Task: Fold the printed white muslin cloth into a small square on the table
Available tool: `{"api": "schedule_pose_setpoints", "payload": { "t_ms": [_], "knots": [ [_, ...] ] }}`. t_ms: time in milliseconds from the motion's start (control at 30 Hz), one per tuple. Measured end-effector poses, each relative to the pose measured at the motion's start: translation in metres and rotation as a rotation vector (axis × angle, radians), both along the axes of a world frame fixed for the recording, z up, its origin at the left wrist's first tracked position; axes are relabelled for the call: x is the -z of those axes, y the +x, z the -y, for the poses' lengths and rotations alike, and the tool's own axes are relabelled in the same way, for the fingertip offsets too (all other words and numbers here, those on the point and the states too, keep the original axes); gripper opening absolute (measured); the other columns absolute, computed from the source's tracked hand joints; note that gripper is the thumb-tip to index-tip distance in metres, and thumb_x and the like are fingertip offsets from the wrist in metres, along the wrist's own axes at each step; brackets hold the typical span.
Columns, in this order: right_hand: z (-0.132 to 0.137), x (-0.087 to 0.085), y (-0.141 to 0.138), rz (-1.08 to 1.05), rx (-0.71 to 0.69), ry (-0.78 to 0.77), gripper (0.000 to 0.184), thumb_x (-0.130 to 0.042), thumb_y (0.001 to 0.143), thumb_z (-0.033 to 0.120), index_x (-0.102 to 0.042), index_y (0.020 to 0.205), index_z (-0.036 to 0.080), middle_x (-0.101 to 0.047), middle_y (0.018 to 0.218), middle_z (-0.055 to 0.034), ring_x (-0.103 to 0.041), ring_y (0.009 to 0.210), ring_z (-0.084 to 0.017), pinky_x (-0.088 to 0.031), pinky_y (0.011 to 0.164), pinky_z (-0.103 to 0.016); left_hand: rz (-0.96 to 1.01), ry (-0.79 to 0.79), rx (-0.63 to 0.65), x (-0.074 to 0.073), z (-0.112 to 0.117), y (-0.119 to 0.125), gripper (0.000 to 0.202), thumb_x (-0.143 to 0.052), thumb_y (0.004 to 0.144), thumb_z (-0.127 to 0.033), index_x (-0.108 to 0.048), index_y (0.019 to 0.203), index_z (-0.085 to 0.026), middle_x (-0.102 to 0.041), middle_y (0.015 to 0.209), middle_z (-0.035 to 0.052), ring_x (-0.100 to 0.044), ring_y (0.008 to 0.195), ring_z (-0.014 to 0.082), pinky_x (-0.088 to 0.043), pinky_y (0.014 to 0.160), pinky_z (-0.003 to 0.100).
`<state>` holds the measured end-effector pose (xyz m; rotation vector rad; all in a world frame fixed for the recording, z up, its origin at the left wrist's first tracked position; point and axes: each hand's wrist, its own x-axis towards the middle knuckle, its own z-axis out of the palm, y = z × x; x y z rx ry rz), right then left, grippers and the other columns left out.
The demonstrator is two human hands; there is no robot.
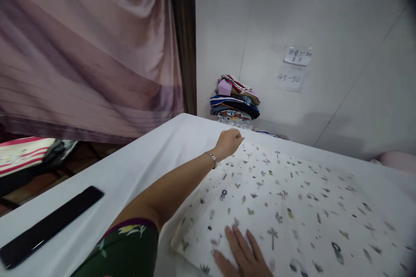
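A white cloth (302,220) printed with small palm trees, pineapples, birds and leaves lies spread over the table in front of me. My left hand (228,143), with a bracelet on its wrist, reaches across to the cloth's far left corner; its fingers are closed there and appear to pinch the edge. Low in the view, my right hand (242,253) rests flat on the cloth near its front left part, fingers stretched out. The palm of that hand runs out of the picture.
The cloth covers much of the white table (143,156). A flat, glossy black object (52,225) lies at the left. Folded fabrics (234,99) are stacked against the wall, below paper notes (294,78). A pinkish curtain (91,52) hangs left, above striped cloth (22,153).
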<state>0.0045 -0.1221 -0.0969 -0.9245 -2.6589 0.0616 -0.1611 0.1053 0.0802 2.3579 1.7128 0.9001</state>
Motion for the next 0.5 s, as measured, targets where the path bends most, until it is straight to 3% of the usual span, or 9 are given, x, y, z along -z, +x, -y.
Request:
{"api": "schedule_pose_setpoints", "payload": {
  "t_ms": [100, 200, 267, 400, 500],
  "knots": [
    [-0.006, -0.014, 0.006, 0.032, -0.127, -0.054, 0.073, -0.042, 0.084, 0.065, -0.013, 0.147, 0.039, -0.019, 0.151, -0.0057, -0.029, 0.134, -0.037, -0.033, 0.103, -0.059, 0.152, -0.136, 0.044, -0.004, 0.020, -0.007, 0.022, -0.049, 0.086, -0.037, -0.062, 0.084, -0.019, -0.065, 0.091, 0.0027, -0.057, 0.083, 0.0163, -0.043, 0.080, 0.030],
    [-0.006, -0.032, 0.010, 0.077, -0.161, -0.139, 0.072, -0.046, 0.085, 0.062, -0.019, 0.146, 0.037, -0.011, 0.153, -0.0069, -0.021, 0.136, -0.039, -0.029, 0.104, -0.060, 0.308, -0.376, 0.054, 0.001, 0.039, -0.014, 0.037, -0.045, 0.086, -0.049, -0.062, 0.092, -0.017, -0.067, 0.092, 0.0042, -0.058, 0.074, 0.0150, -0.045, 0.065, 0.026],
    [-0.002, -0.044, 0.011, 0.103, -0.142, -0.197, 0.068, -0.046, 0.087, 0.057, -0.021, 0.146, 0.036, -0.007, 0.154, -0.0066, -0.017, 0.138, -0.038, -0.025, 0.105, -0.061, 0.297, -0.472, 0.047, 0.009, 0.056, -0.018, 0.043, -0.041, 0.087, -0.052, -0.063, 0.093, -0.016, -0.068, 0.092, 0.0066, -0.059, 0.073, 0.0158, -0.045, 0.062, 0.026],
    [0.007, -0.061, 0.009, 0.102, -0.083, -0.249, 0.060, -0.043, 0.090, 0.054, -0.025, 0.145, 0.036, -0.005, 0.155, -0.0039, -0.011, 0.140, -0.033, -0.018, 0.109, -0.058, 0.146, -0.463, 0.054, 0.031, 0.111, -0.028, 0.031, -0.051, 0.083, -0.042, -0.065, 0.091, -0.015, -0.066, 0.104, 0.0108, -0.060, 0.093, 0.0228, -0.046, 0.080, 0.031],
    [0.009, -0.065, 0.008, 0.104, -0.069, -0.256, 0.060, -0.041, 0.090, 0.056, -0.027, 0.144, 0.035, -0.008, 0.155, -0.0053, -0.010, 0.141, -0.032, -0.016, 0.110, -0.057, 0.045, -0.415, 0.107, 0.055, 0.160, -0.038, 0.035, -0.060, 0.078, -0.036, -0.062, 0.108, -0.018, -0.058, 0.125, 0.0102, -0.049, 0.118, 0.0265, -0.035, 0.101, 0.037]
  ]
}}
